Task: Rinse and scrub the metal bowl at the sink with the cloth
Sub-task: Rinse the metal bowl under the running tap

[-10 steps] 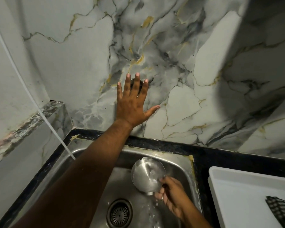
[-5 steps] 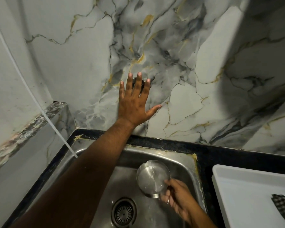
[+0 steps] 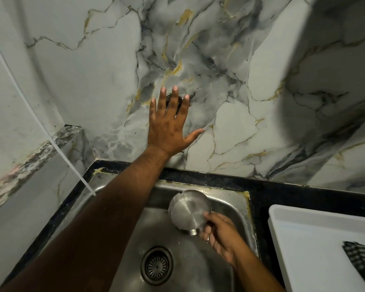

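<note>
My right hand (image 3: 221, 236) grips the metal bowl (image 3: 189, 211) by its rim and holds it tilted over the back of the steel sink (image 3: 230, 199). My left hand (image 3: 167, 127) reaches up to the marble wall with fingers spread flat. Its fingertips cover a dark round fitting (image 3: 173, 100) on the wall, mostly hidden behind them. No water stream is visible. A striped dark cloth (image 3: 359, 257) lies in the white tray at the lower right.
A white tray (image 3: 303, 228) stands on the black counter (image 3: 282, 190) right of the sink. The drain strainer (image 3: 157, 265) sits in the sink floor. A thin white hose (image 3: 30, 110) runs diagonally down the left wall into the sink corner.
The falling water seen below the bowl earlier is gone. My right hand has kept the bowl over the sink, and my left hand stays on the wall fitting.
</note>
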